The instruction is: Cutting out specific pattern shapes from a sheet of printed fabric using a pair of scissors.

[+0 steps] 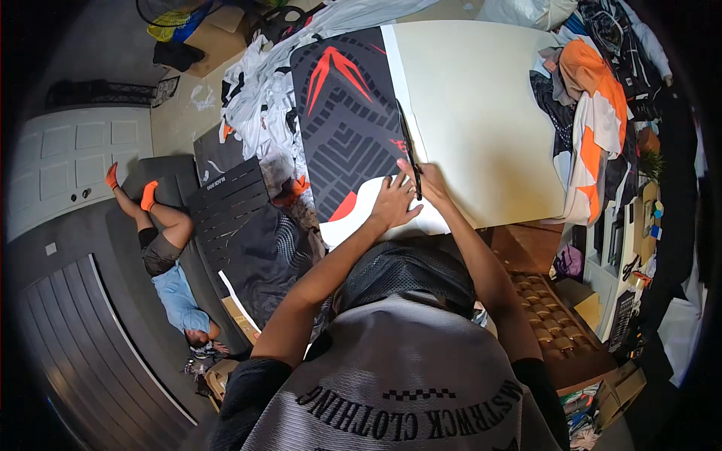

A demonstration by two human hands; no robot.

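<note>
A dark grey printed fabric piece [338, 113] with black blocks, red chevrons and white borders lies flat on the pale table [481, 90]. My left hand [395, 203] rests palm down on the white part at its near end, fingers stretched out and apart. Just right of it, my right hand [431, 184] grips a pair of black scissors [407, 135]. Their long blades point away from me, along the line between the dark print and its white right-hand strip. Whether the blades are parted cannot be made out.
Heaped white and black cloth [263, 98] lies left of the table. An orange, white and black garment pile [594, 128] covers its right edge. A woven-seat chair [553, 316] stands near right. At far left, a person [177, 286] lies on a dark grey sofa [139, 248].
</note>
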